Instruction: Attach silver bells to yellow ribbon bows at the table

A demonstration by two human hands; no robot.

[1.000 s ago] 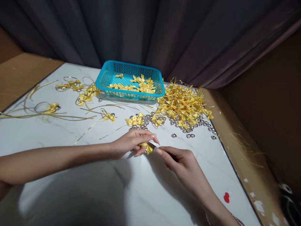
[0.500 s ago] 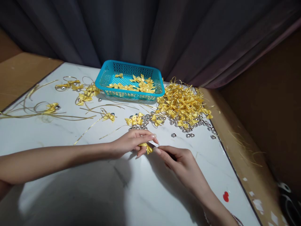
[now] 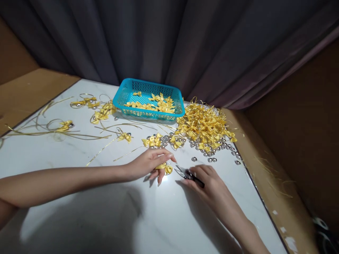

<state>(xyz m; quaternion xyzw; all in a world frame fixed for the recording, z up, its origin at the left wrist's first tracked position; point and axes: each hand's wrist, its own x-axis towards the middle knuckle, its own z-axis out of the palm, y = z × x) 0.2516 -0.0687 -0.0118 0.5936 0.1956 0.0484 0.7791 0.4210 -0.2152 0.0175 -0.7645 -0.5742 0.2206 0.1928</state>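
Observation:
My left hand [image 3: 150, 164] is closed on a yellow ribbon bow [image 3: 167, 169], which hangs just above the white table from between the fingers. Part of the bow is hidden behind those fingers. In my right hand [image 3: 208, 181] is a small pair of thread snips [image 3: 189, 174] with dark handles. Their two thin blades are spread apart and point left at the bow, a short distance from it without touching.
Behind the hands stands a blue plastic basket [image 3: 148, 112] with yellow bows inside. Right of it lies a heap of yellow bows with gold cord [image 3: 203, 123]. Silver heart-like beads [image 3: 210, 160] are scattered below. Gold cords [image 3: 87, 134] and more bows lie left.
My right hand has drawn back to the right with the snips, away from the bow. The snips' blades now show spread apart. My left hand keeps its hold.

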